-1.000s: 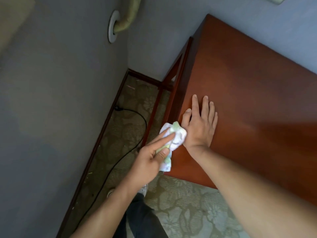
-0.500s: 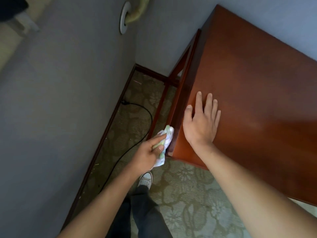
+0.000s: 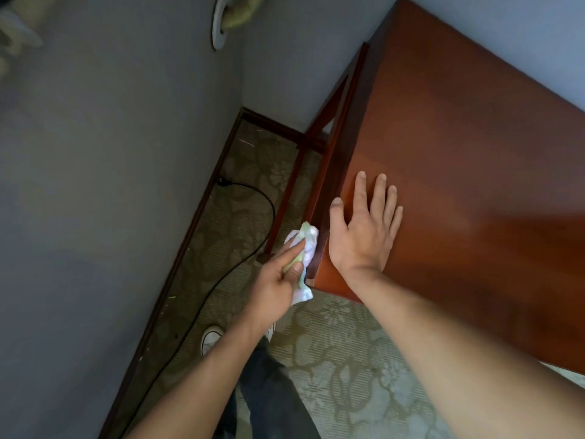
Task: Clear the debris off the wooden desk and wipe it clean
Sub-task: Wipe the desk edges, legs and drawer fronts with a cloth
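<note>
The reddish-brown wooden desk (image 3: 468, 172) fills the right of the view, its top bare and glossy. My right hand (image 3: 364, 229) lies flat on the top near the left front corner, fingers straight and spread. My left hand (image 3: 278, 277) grips a crumpled white and pale green cloth (image 3: 305, 245) and holds it against the desk's left side edge, just below the top near the front corner. Part of the cloth hangs below my thumb.
A grey wall (image 3: 110, 153) with a dark skirting board runs close along the desk's left side. A black cable (image 3: 247, 248) lies on the patterned carpet (image 3: 342, 343) in the narrow gap. My white shoe (image 3: 210, 339) and dark trouser leg stand below my left arm.
My left hand has carried the cloth off the desk's front corner and down onto the left side edge. The right hand stays flat on the top; the view has shifted.
</note>
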### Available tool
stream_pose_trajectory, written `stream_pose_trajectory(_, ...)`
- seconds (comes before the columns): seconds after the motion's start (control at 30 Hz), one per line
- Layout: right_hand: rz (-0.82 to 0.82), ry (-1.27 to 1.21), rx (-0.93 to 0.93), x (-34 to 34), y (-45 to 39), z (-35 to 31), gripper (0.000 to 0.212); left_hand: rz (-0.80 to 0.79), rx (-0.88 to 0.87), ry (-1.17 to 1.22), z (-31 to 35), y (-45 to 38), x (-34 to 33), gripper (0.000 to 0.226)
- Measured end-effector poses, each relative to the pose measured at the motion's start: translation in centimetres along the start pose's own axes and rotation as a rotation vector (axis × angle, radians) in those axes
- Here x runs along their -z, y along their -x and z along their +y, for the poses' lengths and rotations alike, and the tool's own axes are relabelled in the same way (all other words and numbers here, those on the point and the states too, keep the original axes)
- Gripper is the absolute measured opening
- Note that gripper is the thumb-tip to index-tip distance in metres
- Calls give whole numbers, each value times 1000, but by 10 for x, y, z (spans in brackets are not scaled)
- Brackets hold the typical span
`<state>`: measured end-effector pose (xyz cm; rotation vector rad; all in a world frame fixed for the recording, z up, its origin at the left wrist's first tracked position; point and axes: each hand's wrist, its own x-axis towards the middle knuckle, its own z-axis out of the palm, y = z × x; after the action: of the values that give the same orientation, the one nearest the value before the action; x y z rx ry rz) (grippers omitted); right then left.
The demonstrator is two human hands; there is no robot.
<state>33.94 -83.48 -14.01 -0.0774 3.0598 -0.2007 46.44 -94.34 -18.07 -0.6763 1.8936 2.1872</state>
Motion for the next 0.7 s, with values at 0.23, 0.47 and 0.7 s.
stream_pose_trajectory(0.23, 20, -7, -8, -1, 1, -1, 69, -69, -110, 90, -5, 48, 1, 48)
stream_pose_trajectory(0.47, 33, 8, -5, -2, 1, -3, 69, 28, 52, -137, -39, -22, 17, 46)
stream_pose_trajectory(0.7, 53, 8, 3, -3, 1, -2, 70, -48, -36, -113, -14, -75, 10, 45)
